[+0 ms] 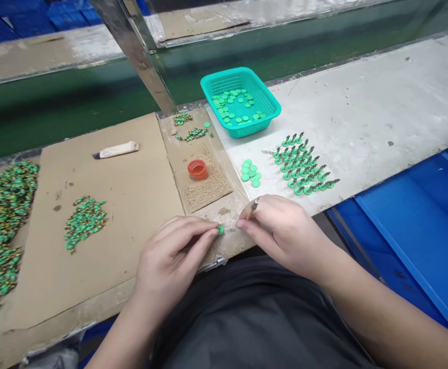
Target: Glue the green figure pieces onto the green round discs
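L hand (180, 246) on green disc (221, 229), R hand (281, 230) on slim brown piece (252, 208)

L thumb + index closed to a pinch on the disc's edge; R fingers closed round the brown piece, dark end up. Can't tell if that's a tool or a part. Both hands are on the near side of the red cup (197, 170), L's disc a bit right of it, R further right, the two apart.

Step, my guess: close handwork on one disc, R piece at the ready. Next move prob. calls for a steady L pinch + fine R fingertip control.

Count, all re: the cup:
- Cup: 1, on 1 textured mat (208, 197).
- Basket (243, 131): 1, beyond + right, holding approx 30 discs (overlap, no exact no.).
- Loose discs (252, 174): approx 9, right, on table (381, 92).
- Upright pieces on discs (301, 172): 30-ish, further right, in rows.
- Lone disc (207, 124): 1, beyond.
- Small clusters (196, 134): 2, beyond.
- Wrapped tool (118, 150): 1, left.
- Small-part pile (83, 223): 1, left + nearer; big heap (1, 215): 1, far left. Parts too many to count.
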`<state>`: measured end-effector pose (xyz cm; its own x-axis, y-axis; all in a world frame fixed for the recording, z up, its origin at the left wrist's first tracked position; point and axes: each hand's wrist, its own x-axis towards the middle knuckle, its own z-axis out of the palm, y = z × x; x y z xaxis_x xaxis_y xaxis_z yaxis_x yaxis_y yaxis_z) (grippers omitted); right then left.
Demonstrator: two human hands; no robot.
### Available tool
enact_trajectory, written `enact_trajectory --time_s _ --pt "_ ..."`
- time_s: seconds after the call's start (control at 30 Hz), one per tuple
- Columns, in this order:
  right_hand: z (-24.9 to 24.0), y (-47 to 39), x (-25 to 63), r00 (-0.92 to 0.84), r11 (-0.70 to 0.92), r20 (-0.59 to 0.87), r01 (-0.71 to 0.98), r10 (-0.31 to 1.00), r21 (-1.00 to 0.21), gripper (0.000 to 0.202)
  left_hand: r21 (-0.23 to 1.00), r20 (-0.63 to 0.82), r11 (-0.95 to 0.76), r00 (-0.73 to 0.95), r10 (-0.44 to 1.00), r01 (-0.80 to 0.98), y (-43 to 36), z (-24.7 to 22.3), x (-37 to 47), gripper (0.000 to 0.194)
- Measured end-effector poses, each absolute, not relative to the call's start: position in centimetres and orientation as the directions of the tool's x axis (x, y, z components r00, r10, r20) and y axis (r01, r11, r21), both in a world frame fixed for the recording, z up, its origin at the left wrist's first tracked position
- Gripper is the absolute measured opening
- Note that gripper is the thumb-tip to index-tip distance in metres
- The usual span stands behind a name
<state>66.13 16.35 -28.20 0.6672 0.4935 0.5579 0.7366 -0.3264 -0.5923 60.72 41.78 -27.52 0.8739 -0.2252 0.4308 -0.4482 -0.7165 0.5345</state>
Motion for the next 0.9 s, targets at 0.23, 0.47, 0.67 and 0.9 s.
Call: enact_trajectory --time_s 0.23,0.47,0.67,0.9 --pt "-28.2 15.8 65.8 0.722 -0.407 0.378 0.658 0.579 -0.634 0.017 0.501 0.458 -0.713 0.849 -0.262 -0.491 41.7 -28.0 60.6 0.012" --pt "-30.1 18.4 65.3 0.698 -0.155 0.57 0.681 0.433 -0.715 0.024 0.571 0.421 -0.708 0.889 -0.183 -0.416 41.4 -28.4 60.5 0.011" --pt "-30.9 19.7 65.2 0.697 -0.176 0.583 0.692 0.418 -0.7 0.032 0.636 0.383 -0.679 0.914 -0.135 -0.367 41.2 -28.2 60.4 0.014" --pt "-30.6 19.6 65.3 0.701 -0.2 0.566 0.687 0.434 -0.698 0.034 0.652 0.35 -0.68 0.929 -0.121 -0.335 41.1 -28.0 60.3 0.017"
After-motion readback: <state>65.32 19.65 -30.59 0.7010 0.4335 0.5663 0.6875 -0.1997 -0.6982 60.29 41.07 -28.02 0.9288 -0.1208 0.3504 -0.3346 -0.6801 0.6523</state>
